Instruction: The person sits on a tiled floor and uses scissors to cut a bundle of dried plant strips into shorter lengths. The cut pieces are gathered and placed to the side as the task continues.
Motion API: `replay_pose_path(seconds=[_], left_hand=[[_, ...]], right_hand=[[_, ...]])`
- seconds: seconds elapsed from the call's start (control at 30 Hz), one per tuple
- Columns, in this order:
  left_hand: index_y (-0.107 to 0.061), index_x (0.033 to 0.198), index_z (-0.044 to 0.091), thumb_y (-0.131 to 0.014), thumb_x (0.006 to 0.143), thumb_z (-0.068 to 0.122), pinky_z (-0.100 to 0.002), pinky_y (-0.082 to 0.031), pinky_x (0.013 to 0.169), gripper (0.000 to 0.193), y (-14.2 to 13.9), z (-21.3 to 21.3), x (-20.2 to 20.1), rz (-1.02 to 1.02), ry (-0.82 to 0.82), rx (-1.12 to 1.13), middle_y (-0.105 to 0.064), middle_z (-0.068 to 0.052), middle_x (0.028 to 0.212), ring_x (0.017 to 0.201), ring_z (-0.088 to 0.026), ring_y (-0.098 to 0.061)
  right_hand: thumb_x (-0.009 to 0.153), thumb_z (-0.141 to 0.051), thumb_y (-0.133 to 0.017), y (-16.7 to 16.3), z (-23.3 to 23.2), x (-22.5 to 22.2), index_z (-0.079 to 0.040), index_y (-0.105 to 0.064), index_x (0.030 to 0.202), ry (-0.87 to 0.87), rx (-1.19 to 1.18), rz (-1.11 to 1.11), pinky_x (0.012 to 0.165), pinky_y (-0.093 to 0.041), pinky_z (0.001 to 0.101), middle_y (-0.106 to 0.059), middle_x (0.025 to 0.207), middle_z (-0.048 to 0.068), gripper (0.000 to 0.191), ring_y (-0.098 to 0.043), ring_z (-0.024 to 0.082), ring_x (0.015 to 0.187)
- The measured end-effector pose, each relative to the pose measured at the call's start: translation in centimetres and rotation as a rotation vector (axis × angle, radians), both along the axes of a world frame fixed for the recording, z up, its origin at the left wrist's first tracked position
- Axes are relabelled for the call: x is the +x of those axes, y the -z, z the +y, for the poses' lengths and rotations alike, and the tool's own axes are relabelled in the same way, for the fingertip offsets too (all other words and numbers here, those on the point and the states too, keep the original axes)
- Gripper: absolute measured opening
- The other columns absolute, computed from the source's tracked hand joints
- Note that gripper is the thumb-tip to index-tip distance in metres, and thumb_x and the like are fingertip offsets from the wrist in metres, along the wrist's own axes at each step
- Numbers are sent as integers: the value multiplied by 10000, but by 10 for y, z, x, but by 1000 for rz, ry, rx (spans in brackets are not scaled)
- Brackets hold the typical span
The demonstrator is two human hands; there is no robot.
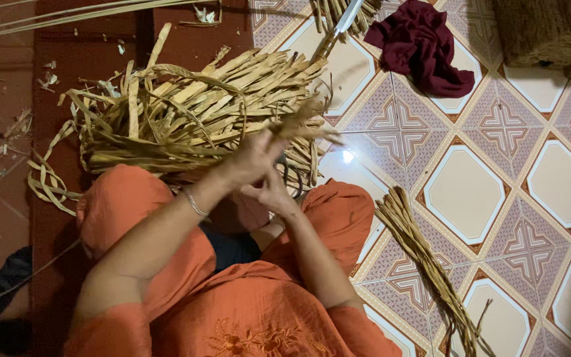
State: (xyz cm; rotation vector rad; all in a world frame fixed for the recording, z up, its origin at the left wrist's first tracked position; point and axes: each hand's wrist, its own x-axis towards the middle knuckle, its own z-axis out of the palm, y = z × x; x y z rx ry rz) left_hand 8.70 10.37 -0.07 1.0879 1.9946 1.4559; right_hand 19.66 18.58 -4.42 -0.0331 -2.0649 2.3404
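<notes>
Sitting on the tiled floor [497,198], knees up, orange trousers and tunic. My left hand [254,157] is raised in front of me, fingers closed on the ends of a few dried leaf strips [302,125]; those ends blur, so the exact number of strips can't be told. My right hand [271,193] sits just under and touching the left, fingers curled toward the same strips; whether it actually clamps them I cannot tell, the left hand covers most of it. Thin metal bangle [195,203] on my left wrist.

The strips in the grip run up into a big loose heap of dried strips [193,109] lying on the floor just beyond my knees, straddling the edge between the dark red mat [54,218] and the patterned tiles. Some strips loop out of the heap toward the left edge of the mat.

A tied bundle of thinner fibres [424,261] lies on the tiles beside my right knee, running toward the bottom edge. A dark red cloth [424,43] is crumpled on the tiles at the far side, a knife [340,28] near it with the blade over another small bundle. Woven brown basket [550,30] in the far right corner. Scraps scattered on the mat's far left corner. Dark fabric [1,291] at the near left edge.
</notes>
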Motion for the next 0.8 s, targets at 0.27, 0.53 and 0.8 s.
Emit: replay_pose_path(seconds=[0.27, 0.53, 0.8], left_hand=[[-448, 1444, 71, -854, 678, 218, -495, -501, 987, 880, -19, 9, 46, 612, 67, 179, -552, -213, 1317, 1159, -364, -575], [-476, 1477, 113, -785, 891, 212, -393, -554, 1028, 671, -12, -31, -14, -39, -102, -173, -588, -147, 1312, 1231, -255, -599], [-551, 1408, 41, -756, 951, 149, -308, -579, 892, 512, 23, -44, -3, -38, -10, -127, -685, -102, 1167, 1077, -197, -682]], right_hand=[[950, -367, -650, 18, 28, 33, -66, -695, 1231, 492, 111, -134, 814, -595, 302, -714, 1095, 34, 413, -681, 139, 976], [1006, -272, -680, -68, 185, 161, -55, -682, 1076, 1019, -430, 141, 674, -509, 285, -737, 998, 97, 228, -619, 127, 735], [1010, -207, -724, -31, 273, 349, -55, -701, 1047, 1400, -669, 214, 703, -513, 297, -736, 970, 109, 158, -652, 163, 760]])
